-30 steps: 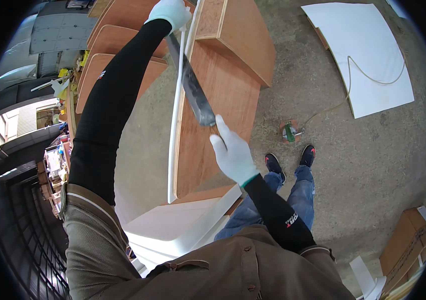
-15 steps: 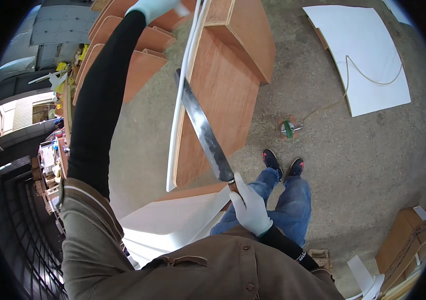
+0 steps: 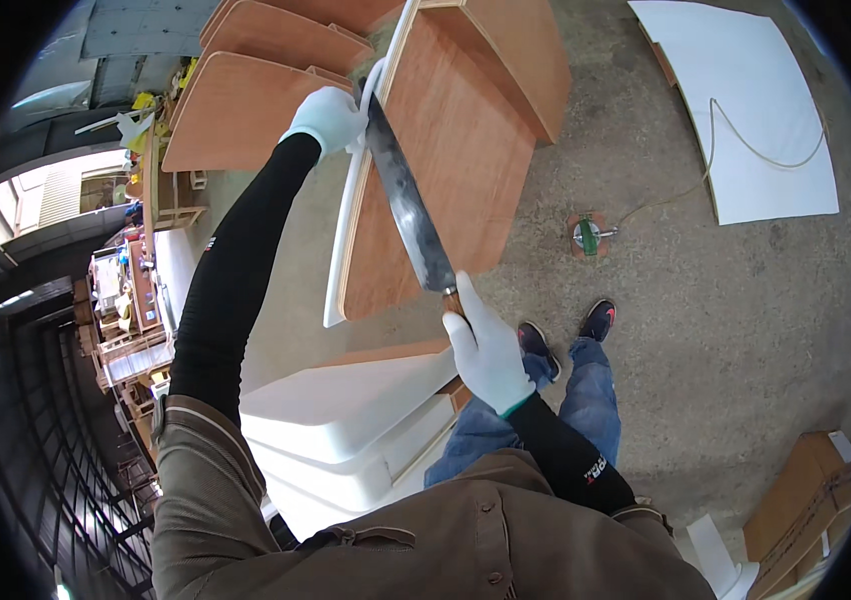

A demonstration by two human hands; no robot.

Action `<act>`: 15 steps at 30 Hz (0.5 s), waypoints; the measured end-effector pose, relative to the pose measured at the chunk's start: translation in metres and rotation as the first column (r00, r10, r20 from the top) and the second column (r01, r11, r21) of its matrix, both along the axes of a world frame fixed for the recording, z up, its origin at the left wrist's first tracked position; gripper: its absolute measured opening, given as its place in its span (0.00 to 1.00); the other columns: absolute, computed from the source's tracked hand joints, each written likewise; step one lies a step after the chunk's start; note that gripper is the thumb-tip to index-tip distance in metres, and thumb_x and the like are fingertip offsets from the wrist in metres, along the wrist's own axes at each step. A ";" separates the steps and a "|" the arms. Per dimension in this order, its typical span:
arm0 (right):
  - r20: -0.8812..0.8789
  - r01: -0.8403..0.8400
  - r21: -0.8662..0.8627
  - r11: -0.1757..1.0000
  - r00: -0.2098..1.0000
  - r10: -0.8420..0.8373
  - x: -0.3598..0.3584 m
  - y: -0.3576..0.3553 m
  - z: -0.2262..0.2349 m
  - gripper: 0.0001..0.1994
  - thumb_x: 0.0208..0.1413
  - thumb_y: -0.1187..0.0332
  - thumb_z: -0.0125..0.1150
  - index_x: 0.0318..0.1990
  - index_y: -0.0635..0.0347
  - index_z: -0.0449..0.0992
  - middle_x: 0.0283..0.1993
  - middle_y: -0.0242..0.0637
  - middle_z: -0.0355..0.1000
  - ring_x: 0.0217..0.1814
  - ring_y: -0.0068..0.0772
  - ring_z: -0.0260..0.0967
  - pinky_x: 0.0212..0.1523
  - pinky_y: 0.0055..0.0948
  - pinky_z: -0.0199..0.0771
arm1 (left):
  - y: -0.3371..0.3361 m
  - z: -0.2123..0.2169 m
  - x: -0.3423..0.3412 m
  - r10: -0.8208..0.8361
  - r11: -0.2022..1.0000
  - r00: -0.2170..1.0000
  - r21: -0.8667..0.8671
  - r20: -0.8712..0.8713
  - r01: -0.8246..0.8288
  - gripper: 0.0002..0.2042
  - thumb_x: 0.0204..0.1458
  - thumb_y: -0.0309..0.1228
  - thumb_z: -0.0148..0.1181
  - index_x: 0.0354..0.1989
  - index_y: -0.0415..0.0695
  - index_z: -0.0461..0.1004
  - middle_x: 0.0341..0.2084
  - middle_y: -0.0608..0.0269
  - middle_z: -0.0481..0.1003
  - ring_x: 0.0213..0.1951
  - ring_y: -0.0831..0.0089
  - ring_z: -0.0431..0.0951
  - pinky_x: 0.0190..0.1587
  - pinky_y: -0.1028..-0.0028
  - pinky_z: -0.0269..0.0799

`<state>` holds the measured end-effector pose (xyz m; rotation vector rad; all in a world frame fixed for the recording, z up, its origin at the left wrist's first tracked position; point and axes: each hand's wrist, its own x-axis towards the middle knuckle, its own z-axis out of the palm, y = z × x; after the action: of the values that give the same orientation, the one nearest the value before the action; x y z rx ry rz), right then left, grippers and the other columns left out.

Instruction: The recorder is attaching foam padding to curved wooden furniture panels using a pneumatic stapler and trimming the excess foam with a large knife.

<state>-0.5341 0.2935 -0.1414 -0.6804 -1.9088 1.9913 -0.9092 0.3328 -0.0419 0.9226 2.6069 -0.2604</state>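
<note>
Concrete floor (image 3: 746,330), seen from above, strewn with workshop stock. Curved reddish plywood panels (image 3: 246,110) stacked at upper left; a flat white sheet (image 3: 746,120) at upper right with a pale cord looping across it; a cardboard box (image 3: 806,500) at lower right. White moulded shells (image 3: 346,410) just beside the legs, below the workpiece.

Workpiece: upright plywood panel (image 3: 456,170) faced along its near edge by a white curved strip (image 3: 346,240), standing on the floor ahead of the shoes.

Tool: long dark blade (image 3: 411,205) with a wooden handle, laid diagonally across the panel face, tip up by the strip, handle down toward the body.

Left hand (image 3: 329,117), white-gloved, arm in a black sleeve stretched upward, closed about the upper run of the white strip where the blade tip meets it. Right hand (image 3: 489,350), also gloved, wrapped tight round the handle at the lower end of the blade.

Step in hand, as judged: trimming or scraping along the seam between strip and panel, with the blade bearing on that edge. Next stroke likely calls for a steady pull along the edge, firm bracing of the strip above, and left fingers kept out of the blade's line.

Small green-and-metal fitting (image 3: 591,236) on the floor well apart to the right, at the cord's end.
</note>
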 end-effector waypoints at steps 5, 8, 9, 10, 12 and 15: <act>-0.011 0.045 0.037 0.998 0.999 -0.044 -0.052 0.008 -0.007 0.27 0.66 0.59 0.51 0.71 0.58 0.61 0.38 0.56 0.73 0.42 0.59 0.72 0.45 0.50 0.71 | 0.002 -0.011 -0.009 -0.349 0.932 0.899 0.000 -0.265 0.362 0.14 0.50 0.39 0.61 0.26 0.40 0.81 0.20 0.47 0.76 0.28 0.49 0.78 0.38 0.61 0.76; 0.065 0.023 -0.008 1.000 0.998 -0.023 -0.030 -0.001 -0.003 0.27 0.66 0.59 0.52 0.70 0.57 0.62 0.36 0.55 0.73 0.41 0.59 0.72 0.44 0.50 0.71 | 0.011 -0.013 0.008 -0.358 0.931 0.876 -0.053 -0.324 0.361 0.12 0.51 0.38 0.60 0.29 0.42 0.84 0.34 0.46 0.78 0.38 0.52 0.79 0.46 0.61 0.76; 0.015 0.053 -0.001 0.999 0.998 -0.053 -0.017 -0.009 -0.005 0.27 0.66 0.61 0.53 0.71 0.56 0.63 0.35 0.55 0.72 0.39 0.59 0.72 0.42 0.49 0.71 | 0.012 -0.011 0.007 -0.355 0.932 0.876 -0.044 -0.328 0.361 0.12 0.51 0.38 0.60 0.29 0.42 0.84 0.34 0.46 0.78 0.38 0.52 0.79 0.46 0.61 0.76; 0.009 0.044 0.016 0.999 0.999 -0.044 -0.002 -0.017 -0.005 0.27 0.65 0.62 0.54 0.70 0.57 0.63 0.36 0.55 0.73 0.39 0.59 0.72 0.41 0.48 0.71 | 0.014 -0.009 0.008 -0.387 0.922 0.868 -0.102 -0.312 0.374 0.12 0.51 0.38 0.60 0.31 0.43 0.84 0.36 0.46 0.77 0.40 0.53 0.79 0.48 0.61 0.75; -0.029 0.026 0.019 0.999 0.999 -0.026 0.027 -0.031 -0.001 0.26 0.64 0.66 0.56 0.70 0.59 0.64 0.40 0.56 0.74 0.40 0.58 0.74 0.41 0.45 0.73 | 0.013 -0.007 0.004 -0.411 0.911 0.860 -0.155 -0.302 0.381 0.12 0.51 0.38 0.60 0.32 0.44 0.85 0.37 0.46 0.76 0.42 0.53 0.79 0.49 0.61 0.75; 0.046 -0.053 0.002 0.999 0.998 0.053 0.071 -0.044 0.017 0.26 0.64 0.67 0.57 0.68 0.63 0.65 0.42 0.56 0.75 0.43 0.56 0.75 0.43 0.43 0.74 | 0.012 -0.001 0.003 -0.422 0.903 0.835 -0.088 -0.352 0.420 0.12 0.52 0.38 0.60 0.32 0.42 0.85 0.35 0.47 0.76 0.40 0.53 0.79 0.48 0.61 0.75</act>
<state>-0.4628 0.2493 -0.1242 -0.6876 -1.9758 2.0207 -0.9057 0.3446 -0.0427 1.5813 2.6841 -0.6079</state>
